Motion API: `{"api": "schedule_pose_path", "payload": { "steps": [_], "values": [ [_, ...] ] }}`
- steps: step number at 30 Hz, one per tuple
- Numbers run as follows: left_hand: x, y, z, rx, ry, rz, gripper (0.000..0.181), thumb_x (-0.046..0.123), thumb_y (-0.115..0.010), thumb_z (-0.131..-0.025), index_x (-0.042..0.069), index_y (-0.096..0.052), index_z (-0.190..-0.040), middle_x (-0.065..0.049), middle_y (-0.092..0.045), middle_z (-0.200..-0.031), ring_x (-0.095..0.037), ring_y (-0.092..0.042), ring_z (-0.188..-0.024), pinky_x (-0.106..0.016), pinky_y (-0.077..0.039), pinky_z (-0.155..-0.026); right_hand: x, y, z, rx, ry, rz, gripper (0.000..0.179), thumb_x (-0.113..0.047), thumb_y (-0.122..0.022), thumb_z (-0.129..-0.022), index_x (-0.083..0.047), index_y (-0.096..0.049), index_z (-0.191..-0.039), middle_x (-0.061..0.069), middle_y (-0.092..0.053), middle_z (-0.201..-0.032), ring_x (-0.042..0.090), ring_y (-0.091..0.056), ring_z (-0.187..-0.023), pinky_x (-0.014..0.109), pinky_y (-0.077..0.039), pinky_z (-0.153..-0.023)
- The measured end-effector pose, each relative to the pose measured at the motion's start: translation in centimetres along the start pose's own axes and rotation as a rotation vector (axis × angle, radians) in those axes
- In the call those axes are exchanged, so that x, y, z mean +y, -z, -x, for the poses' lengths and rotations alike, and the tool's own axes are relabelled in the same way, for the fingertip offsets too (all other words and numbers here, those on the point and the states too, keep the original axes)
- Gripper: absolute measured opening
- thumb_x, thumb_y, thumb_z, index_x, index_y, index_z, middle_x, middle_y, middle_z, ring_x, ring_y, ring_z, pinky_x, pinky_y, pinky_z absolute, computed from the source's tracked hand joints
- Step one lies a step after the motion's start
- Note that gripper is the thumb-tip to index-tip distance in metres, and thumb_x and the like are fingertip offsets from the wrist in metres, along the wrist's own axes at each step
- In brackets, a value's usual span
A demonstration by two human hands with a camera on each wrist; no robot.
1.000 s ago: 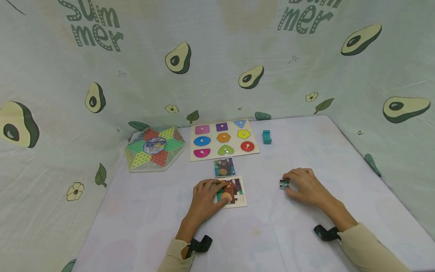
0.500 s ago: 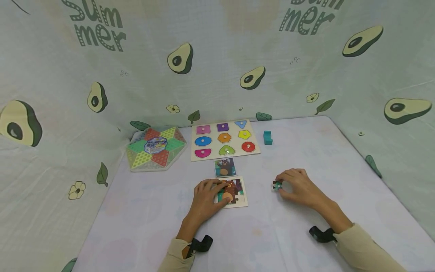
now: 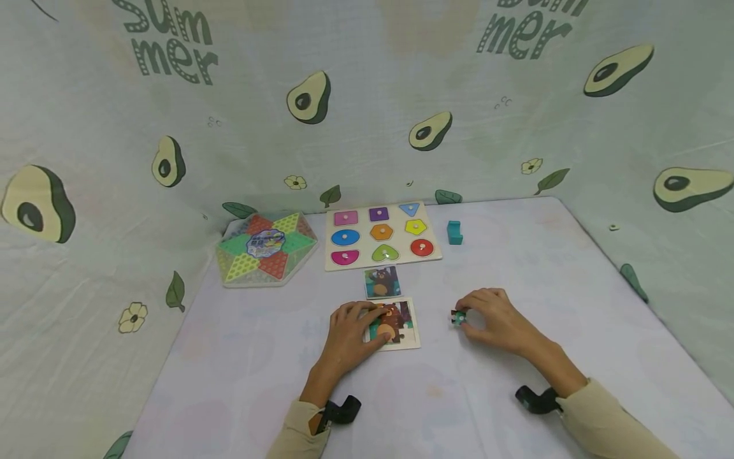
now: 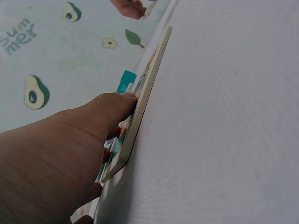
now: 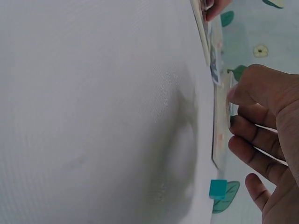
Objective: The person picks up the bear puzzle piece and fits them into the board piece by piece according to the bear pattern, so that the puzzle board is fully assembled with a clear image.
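Note:
A small wooden jigsaw board with a bear picture lies in the middle of the table. My left hand rests across its left part, thumb and forefinger over the picture. In the left wrist view the thumb presses on the face of the board, beside its pale edge. Bare wood shows at the picture's lower right. To the right of the board, my right hand pinches a small green-and-dark jigsaw piece between thumb and fingers. In the right wrist view this piece appears edge-on above the table, the other fingers loosely spread.
A square bear picture card lies just beyond the jigsaw board. Behind it are a shape-peg board and, further left, a star-patterned game box. A teal block stands to the right. Patterned cloth hangs behind the table.
My right hand has moved left with the jigsaw piece, closer to the board. The left hand keeps its place on the board. The head view has shifted slightly.

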State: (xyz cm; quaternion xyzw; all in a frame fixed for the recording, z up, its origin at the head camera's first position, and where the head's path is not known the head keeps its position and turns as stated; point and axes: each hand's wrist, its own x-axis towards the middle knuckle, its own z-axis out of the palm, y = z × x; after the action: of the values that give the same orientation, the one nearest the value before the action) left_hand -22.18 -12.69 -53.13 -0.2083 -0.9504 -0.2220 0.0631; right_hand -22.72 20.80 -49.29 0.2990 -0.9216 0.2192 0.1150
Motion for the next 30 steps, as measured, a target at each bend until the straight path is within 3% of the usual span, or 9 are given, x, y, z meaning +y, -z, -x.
{"api": "schedule_pose_path", "payload": {
  "steps": [7, 30],
  "values": [
    [0.0, 0.0, 0.0, -0.001, 0.004, 0.0, 0.058, 0.055, -0.067, -0.09, 0.028, -0.06, -0.141, -0.002, -0.053, -0.136, -0.029, -0.038, -0.129, -0.058, -0.026, -0.108, -0.6, -0.4, -0.6, 0.018, 0.043, -0.049, 0.03, -0.011, -0.083, -0.076, -0.013, -0.071, -0.103, -0.007, -0.067, -0.098, 0.015, -0.059, -0.098, 0.046, -0.034, -0.091],
    [-0.2, -0.2, -0.2, -0.006, -0.003, -0.018, 0.057, 0.058, -0.064, -0.091, 0.029, -0.06, -0.14, -0.001, -0.052, -0.138, -0.028, -0.038, -0.129, -0.057, -0.027, -0.108, -2.1, -1.4, -1.6, -0.047, 0.049, -0.052, 0.027, -0.015, -0.081, -0.077, -0.015, -0.072, -0.103, -0.009, -0.068, -0.102, 0.013, -0.059, -0.102, 0.046, -0.036, -0.096]
  ]
}}
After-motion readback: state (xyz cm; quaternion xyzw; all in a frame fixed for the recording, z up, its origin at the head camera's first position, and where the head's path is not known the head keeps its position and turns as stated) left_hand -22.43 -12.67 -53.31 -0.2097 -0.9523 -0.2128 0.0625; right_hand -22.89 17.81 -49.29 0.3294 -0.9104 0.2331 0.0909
